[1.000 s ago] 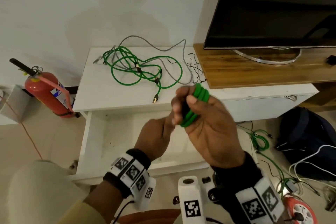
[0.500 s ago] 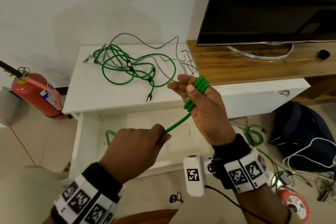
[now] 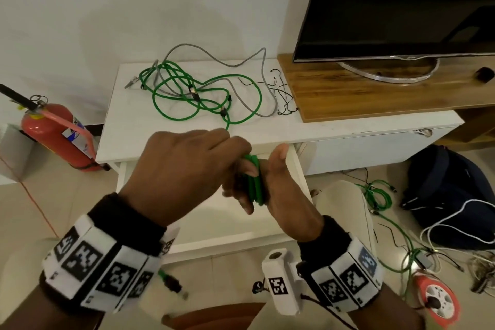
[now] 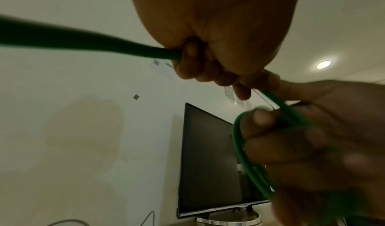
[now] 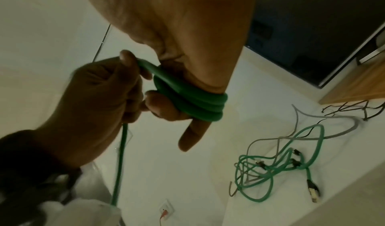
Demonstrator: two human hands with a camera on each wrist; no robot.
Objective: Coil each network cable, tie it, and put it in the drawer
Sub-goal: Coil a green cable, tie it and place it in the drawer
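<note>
left hand [image 3: 184, 169]: curling tight round the free run of the green cable [image 3: 253, 182], feeding it over the other hand
right hand [image 3: 281, 195]: carrying the loops wound round its fingers, thumb sticking up
green cable: sitting in a small coil on the right hand, above the open drawer [image 3: 235, 222]
cabinet top [image 3: 128, 126]: more green and grey cables [image 3: 198, 91] lying tangled there

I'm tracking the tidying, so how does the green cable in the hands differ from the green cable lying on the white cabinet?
The green cable in the hands is wound in tight loops around the right hand, while the green cable on the cabinet sprawls in loose loops. The held one is gripped by the left hand; the other lies untouched, tangled with a grey cable. Both are green.
</note>
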